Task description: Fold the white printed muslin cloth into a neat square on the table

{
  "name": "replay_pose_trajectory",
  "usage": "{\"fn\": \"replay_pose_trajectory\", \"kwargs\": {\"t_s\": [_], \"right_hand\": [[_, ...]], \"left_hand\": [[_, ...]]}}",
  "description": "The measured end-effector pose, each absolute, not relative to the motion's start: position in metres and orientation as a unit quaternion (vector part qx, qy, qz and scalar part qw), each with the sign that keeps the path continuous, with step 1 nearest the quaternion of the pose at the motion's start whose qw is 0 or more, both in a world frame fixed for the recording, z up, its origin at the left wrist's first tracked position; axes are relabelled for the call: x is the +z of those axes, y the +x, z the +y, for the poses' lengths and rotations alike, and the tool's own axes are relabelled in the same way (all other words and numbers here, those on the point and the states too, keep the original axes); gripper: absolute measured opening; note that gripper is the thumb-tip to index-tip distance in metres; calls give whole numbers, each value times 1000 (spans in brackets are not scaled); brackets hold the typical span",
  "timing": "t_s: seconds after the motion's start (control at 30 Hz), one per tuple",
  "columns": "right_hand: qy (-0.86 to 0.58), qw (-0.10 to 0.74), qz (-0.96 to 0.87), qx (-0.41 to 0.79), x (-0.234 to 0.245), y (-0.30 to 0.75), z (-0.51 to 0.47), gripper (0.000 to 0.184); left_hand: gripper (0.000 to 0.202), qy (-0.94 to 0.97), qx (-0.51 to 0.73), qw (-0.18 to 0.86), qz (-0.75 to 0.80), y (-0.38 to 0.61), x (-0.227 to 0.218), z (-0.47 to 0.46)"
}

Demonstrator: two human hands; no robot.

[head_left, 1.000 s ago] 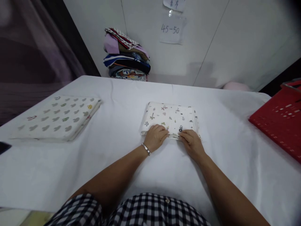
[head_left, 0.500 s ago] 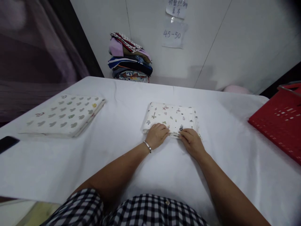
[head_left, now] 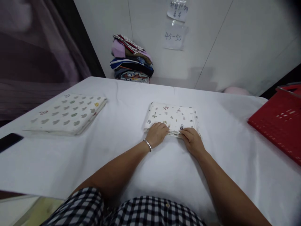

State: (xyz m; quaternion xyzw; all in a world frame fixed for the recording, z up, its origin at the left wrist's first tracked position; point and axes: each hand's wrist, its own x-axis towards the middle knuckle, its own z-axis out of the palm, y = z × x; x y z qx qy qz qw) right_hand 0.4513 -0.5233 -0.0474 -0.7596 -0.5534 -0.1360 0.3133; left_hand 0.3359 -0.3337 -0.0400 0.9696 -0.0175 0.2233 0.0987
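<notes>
In the middle of the white-covered table (head_left: 113, 163) lies a folded cloth (head_left: 172, 115), white with small printed plants and figures. My left hand (head_left: 157, 135), with a silver bracelet at the wrist, has its fingers closed over the cloth's near edge, left of centre. A short gap to the right, my right hand (head_left: 192, 141) pinches the same edge between thumb and fingers. Several folded layers show along that edge between the hands. The thumb of my left hand is hidden.
To the left lie a second folded cloth (head_left: 68, 114) with grey prints and a dark phone (head_left: 9, 142). A red plastic basket (head_left: 275, 125) stands at the right. Behind the table, a stack of folded fabrics (head_left: 131, 61) rests against the wall, near paper signs (head_left: 174, 36).
The camera view has shifted slightly, so the surroundings sit a little differently in the picture. Both hands stay on the near edge of the folded cloth, with hardly any visible movement.
</notes>
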Motion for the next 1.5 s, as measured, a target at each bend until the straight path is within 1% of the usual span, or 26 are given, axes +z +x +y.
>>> {"fn": "replay_pose_trajectory", "kwargs": {"t_s": [0.23, 0.57, 0.7, 0.93, 1.1, 1.3, 1.4, 1.5], "right_hand": [[-765, 300, -555, -127, -48, 452, -525, 24], [-766, 287, -556, -149, -52, 454, -527, 24], [-765, 287, -557, -150, -52, 455, -527, 24], [-770, 273, -558, -147, -48, 451, -528, 23], [-774, 227, -566, -173, -44, 443, -517, 25], [-752, 169, -612, -179, -36, 435, -485, 27], [-745, 166, -625, -162, -33, 432, -472, 26], [-748, 185, -615, -166, -35, 428, -468, 27]], "left_hand": [[16, 971, 217, 94, -25, 329, -40, -328], [13, 975, 215, 58, 1, 309, -35, -301], [15, 976, 214, 45, 22, 293, -36, -285], [17, 963, 248, 101, 30, 284, -45, -274], [16, 955, 261, 137, 31, 285, -48, -275], [15, 950, 271, 149, 32, 285, -50, -274], [14, 950, 269, 155, 33, 286, -50, -273], [14, 950, 264, 165, 35, 287, -49, -273]]}}
